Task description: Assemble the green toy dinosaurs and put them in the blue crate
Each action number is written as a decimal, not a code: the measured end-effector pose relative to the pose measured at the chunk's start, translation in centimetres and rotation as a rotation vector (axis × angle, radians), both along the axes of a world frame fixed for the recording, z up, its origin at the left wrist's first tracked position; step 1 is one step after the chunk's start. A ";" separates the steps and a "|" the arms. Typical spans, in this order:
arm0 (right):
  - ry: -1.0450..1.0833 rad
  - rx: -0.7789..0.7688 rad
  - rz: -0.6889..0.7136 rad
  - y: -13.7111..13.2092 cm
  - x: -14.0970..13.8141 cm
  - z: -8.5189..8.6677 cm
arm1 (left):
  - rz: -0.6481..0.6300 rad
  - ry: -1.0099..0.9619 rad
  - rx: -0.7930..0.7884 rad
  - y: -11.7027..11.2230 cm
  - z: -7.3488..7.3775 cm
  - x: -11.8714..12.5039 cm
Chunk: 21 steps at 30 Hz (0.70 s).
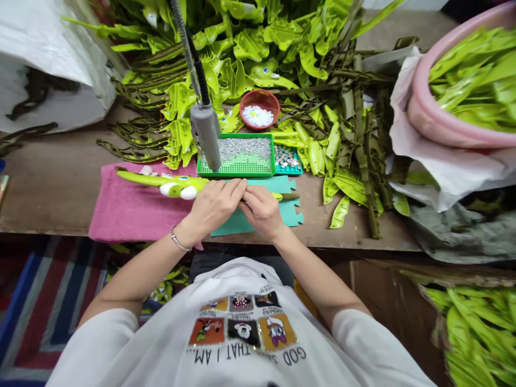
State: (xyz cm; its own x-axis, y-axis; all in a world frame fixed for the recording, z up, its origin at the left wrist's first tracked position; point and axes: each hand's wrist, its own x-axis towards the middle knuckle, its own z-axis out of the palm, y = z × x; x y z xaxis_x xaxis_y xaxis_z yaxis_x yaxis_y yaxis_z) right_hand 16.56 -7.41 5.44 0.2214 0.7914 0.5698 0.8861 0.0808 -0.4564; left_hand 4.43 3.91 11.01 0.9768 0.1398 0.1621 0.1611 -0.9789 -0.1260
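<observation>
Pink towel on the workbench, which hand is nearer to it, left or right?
Left. The left hand is at the right edge of the pink towel, overlapping it, while the right hand lies farther right, above the teal sheet, apart from the towel.

Logging the wooden table [52, 188] from my remote view: a pink towel [133, 215] lies flat near its front edge, with a teal foam sheet [292, 217] with notched, puzzle-like edges just to the right. Behind these sits a green rimmed tray [237, 173] of silver studs, beside a smaller teal tray [296, 171] of metal studs. A red bowl [260, 92] of white pieces stands further back, among heaped lime-green plastic leaves [250, 48] and olive strips [360, 150]. I note a white woven sack [52, 80] at far left, and a crumpled white plastic sheet [423, 166] at far right under a pink basin [419, 91].
</observation>
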 end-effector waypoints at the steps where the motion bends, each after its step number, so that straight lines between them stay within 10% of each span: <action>1: 0.001 0.016 -0.007 0.2 0.0 -0.1 | -0.027 -0.014 0.042 0.3 -0.3 0.2; 21: 0.082 0.122 0.026 -2.2 4.9 -3.7 | -0.124 -0.092 0.128 -0.9 -1.4 3.0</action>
